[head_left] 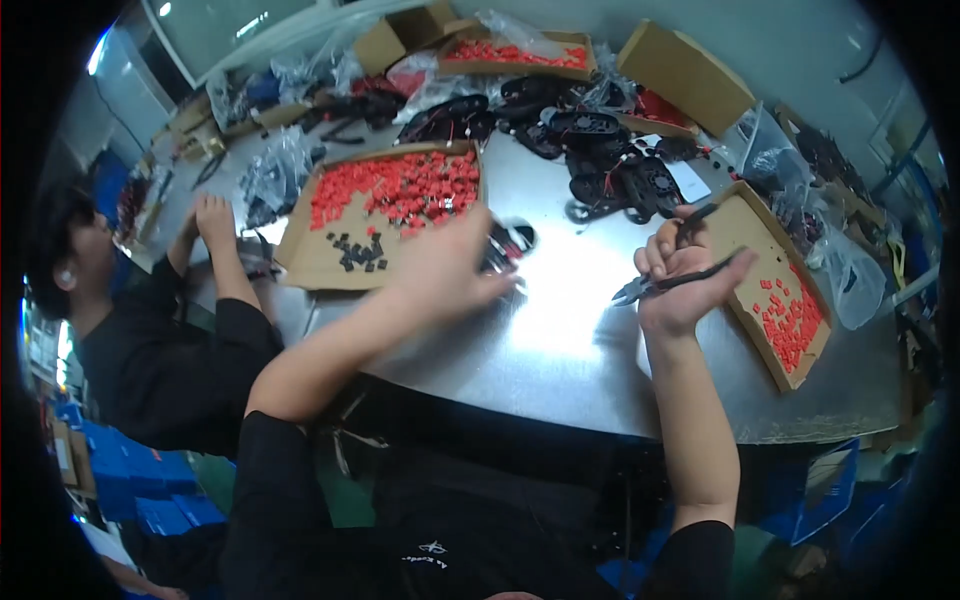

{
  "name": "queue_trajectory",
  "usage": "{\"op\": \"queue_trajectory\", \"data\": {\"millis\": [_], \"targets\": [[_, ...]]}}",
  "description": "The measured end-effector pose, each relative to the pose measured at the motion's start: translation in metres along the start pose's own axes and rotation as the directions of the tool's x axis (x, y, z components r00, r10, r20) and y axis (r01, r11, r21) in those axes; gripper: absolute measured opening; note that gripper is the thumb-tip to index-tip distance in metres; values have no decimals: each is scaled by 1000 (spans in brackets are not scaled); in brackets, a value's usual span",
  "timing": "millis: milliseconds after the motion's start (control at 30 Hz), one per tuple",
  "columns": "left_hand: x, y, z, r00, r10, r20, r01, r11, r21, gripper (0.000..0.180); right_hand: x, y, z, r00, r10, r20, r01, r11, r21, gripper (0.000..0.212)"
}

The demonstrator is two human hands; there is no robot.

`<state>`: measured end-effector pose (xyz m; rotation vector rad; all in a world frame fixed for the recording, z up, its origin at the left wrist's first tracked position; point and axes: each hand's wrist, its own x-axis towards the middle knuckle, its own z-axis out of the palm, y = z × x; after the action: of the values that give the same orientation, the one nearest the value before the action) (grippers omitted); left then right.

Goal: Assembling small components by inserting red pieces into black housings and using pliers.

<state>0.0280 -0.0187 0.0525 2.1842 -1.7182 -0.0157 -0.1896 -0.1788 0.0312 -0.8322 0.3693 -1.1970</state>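
The camera rides on the worker's head over there, looking down and forward from the near edge of the metal counter (570,375). It's close enough that the left hand (442,262) and right hand (687,262) show large; the far wall (810,60) bends across the fisheye's top.

Left hand (447,258): was blurred.
Dark part (510,247): was blurred beyond telling its shape.
Pliers (634,290): the right hand (680,283) hid part of one handle.
Red pieces (791,334): were too small to identify.
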Motion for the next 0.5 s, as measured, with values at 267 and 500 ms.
{"op": "queue_trajectory", "data": {"millis": [267, 500], "targets": [[133, -159, -61, 868, -308, -390, 488, 673, 556, 68, 8, 26, 1, 959, 263, 103, -258, 964, -58, 92], [170, -29, 51, 919, 375, -120, -349, 917, 193, 60, 15, 24, -10, 920, 123, 371, 69, 883, -464, 66]]}}
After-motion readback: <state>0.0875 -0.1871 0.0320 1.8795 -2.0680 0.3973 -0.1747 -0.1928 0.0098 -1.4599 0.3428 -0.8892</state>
